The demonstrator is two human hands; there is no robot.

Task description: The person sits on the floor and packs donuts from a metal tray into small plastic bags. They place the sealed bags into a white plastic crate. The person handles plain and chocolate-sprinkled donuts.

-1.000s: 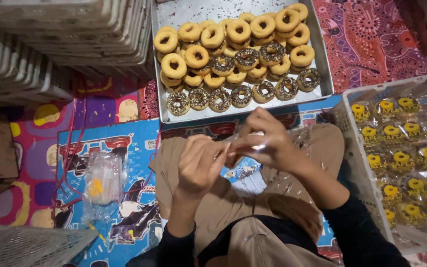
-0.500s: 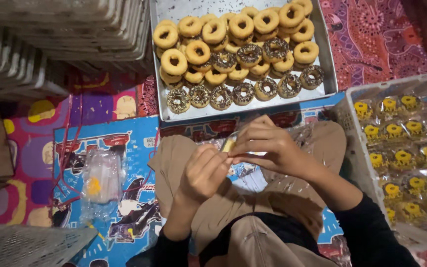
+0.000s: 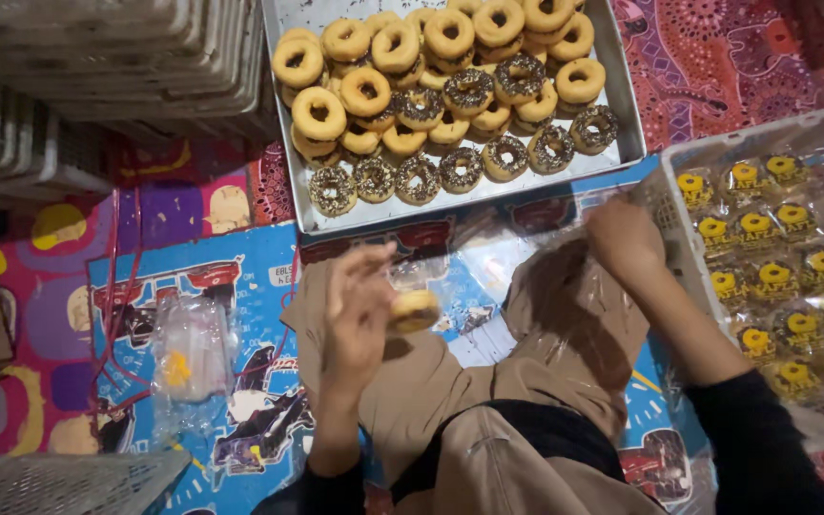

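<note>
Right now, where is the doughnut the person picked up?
In the head view, the wrapped doughnut is in the left hand, over the lap, below the metal tray of doughnuts.

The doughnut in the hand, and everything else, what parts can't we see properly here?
- Head view: the doughnut in the left hand is blurred, so its topping is unclear.
- The right hand has its fingers turned away; whether it holds anything cannot be told.
- The metal tray is cut off by the top edge.
- The white crate of wrapped doughnuts runs off the right edge.
</note>
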